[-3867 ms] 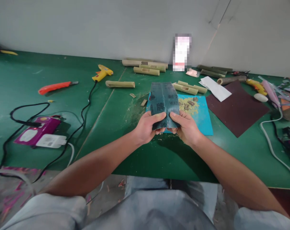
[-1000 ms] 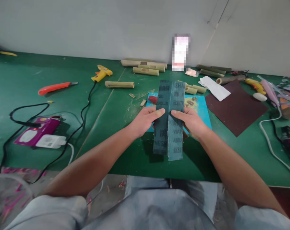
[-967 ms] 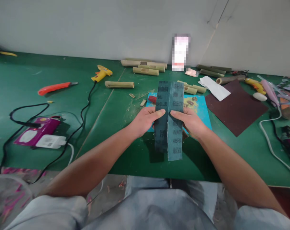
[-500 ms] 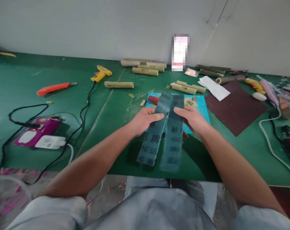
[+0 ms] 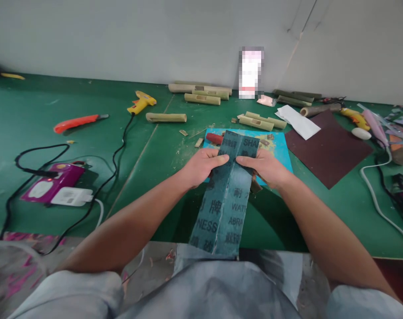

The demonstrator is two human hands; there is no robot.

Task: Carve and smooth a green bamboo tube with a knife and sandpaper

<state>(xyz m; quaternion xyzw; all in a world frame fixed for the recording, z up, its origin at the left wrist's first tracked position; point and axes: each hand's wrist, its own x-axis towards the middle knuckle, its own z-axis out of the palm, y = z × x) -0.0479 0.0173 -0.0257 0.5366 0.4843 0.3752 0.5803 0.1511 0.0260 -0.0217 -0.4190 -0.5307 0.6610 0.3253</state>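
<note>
Dark blue-green sandpaper (image 5: 217, 208), printed with black lettering, hangs from both hands over the table's front edge. It consists of two long strips lying edge to edge, with a pale ragged line where they meet; whether they overlap cannot be made out. My left hand (image 5: 201, 167) pinches the left strip between thumb and fingers. On the other side, my right hand (image 5: 271, 168) grips the right strip (image 5: 236, 217) the same way, its thumb near the seam. Behind the strips lie a blue mat (image 5: 281, 148) and a red-handled tool (image 5: 214, 138), partly covered.
Bamboo pieces (image 5: 203, 99) with cut-out slots lie toward the wall. To the left are a yellow glue gun (image 5: 141, 103), an orange utility knife (image 5: 78, 122) and a purple power strip (image 5: 55, 181) with cords. A brown sheet (image 5: 327, 155) and white paper (image 5: 297, 121) lie right.
The two sandpaper strips, apart with a gap between them before, now meet along their inner edges. My thumbs have come closer together.
</note>
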